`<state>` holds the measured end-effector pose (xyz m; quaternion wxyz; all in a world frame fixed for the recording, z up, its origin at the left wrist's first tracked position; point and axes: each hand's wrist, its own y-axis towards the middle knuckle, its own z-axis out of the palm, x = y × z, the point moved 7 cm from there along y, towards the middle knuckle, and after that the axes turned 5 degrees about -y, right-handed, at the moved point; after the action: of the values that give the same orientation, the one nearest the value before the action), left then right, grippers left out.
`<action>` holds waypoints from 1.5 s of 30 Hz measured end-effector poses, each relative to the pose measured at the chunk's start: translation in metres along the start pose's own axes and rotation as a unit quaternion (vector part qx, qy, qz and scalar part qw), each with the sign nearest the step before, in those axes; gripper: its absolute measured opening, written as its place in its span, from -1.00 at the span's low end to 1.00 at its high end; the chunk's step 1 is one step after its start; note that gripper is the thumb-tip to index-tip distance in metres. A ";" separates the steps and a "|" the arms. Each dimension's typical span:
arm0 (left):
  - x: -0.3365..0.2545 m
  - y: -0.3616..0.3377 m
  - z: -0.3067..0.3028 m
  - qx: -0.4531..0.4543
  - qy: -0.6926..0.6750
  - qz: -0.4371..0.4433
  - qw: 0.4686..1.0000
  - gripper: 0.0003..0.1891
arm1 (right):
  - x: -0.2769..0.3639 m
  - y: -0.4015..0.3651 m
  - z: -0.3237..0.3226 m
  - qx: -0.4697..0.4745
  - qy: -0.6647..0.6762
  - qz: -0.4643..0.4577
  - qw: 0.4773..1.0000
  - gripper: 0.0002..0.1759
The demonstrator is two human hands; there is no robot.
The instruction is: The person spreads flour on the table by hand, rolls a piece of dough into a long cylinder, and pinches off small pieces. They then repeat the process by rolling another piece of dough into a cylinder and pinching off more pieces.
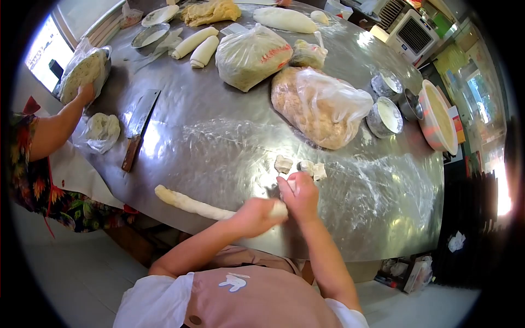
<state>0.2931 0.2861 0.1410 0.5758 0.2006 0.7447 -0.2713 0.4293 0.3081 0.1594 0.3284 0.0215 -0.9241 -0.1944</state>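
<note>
A long rope of dough [191,205] lies along the front of the metal table, its right end inside my left hand [252,217]. The fingers of that hand are wrapped round it, and a short stub pokes out beyond them. My right hand [301,195], just to the right and apart from the left, is closed on a small pale piece of dough that shows between thumb and fingers. Right beyond my right hand, several small dough pieces [312,169] sit on the table, one lump [283,164] slightly apart to the left.
Bagged dough [322,106] and another white bag [251,57] stand mid-table. A cleaver [141,128] lies left. Metal bowls of flour [384,117] and a large basin [437,117] are at right. On the left, another person's hand [86,93] reaches into a bagged bowl [82,74].
</note>
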 end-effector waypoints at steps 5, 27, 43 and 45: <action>-0.006 0.004 0.001 -0.032 0.039 0.052 0.997 -0.43 | -0.002 0.016 -0.012 -0.001 -0.073 -0.061 0.995 -0.67; -0.011 0.004 -0.013 -0.116 0.001 0.076 0.990 -0.73 | 0.054 -0.011 -0.021 0.013 0.066 -0.024 0.997 -0.78; 0.008 -0.002 -0.017 -0.088 0.044 -0.012 0.995 -0.12 | 0.002 0.041 0.021 0.036 0.012 -0.049 0.998 -0.65; 0.015 -0.001 -0.023 -0.111 -0.023 -0.036 0.993 0.11 | 0.010 0.024 0.016 0.130 0.040 -0.001 0.991 -0.61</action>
<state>0.2718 0.2996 0.1313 0.6013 0.1025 0.7634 -0.2123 0.4139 0.3339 0.1630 0.3592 0.0730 -0.9276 -0.0721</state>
